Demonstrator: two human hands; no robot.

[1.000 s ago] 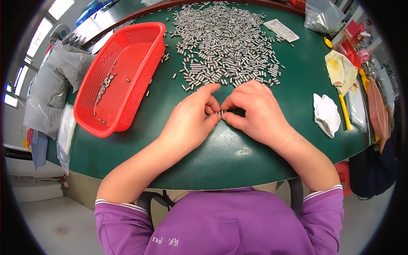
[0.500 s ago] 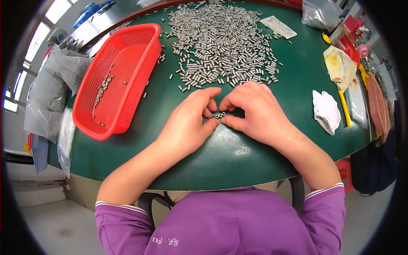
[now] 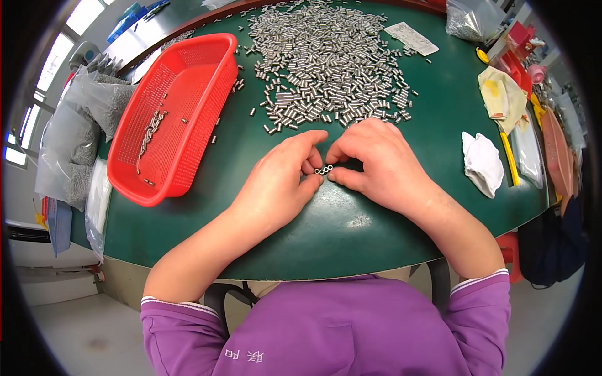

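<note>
Between my two hands is a short row of several small metal tubes (image 3: pixel 323 170), their round hollow ends facing up toward me. My left hand (image 3: pixel 282 169) pinches the row at its left end, with thumb below and fingers above. At the other end, the curled fingers and thumb of my right hand (image 3: pixel 373 156) close on the row. Just beyond my fingertips spreads a large heap of loose silvery metal tubes (image 3: pixel 326 69) on the green tabletop (image 3: pixel 301 250).
At the left stands a red perforated basket (image 3: pixel 182 178), tilted, with some tubes inside. Clear bags of metal parts (image 3: pixel 75 138) lie beyond it. On the right are a white cloth (image 3: pixel 481 164), a yellow-stained glove (image 3: pixel 501 94) and a yellow stick (image 3: pixel 509 160). A paper slip (image 3: pixel 411 39) lies beside the heap.
The row of tubes has shifted slightly between my fingers, its tubes now bunched a little differently. Both hands have barely moved.
</note>
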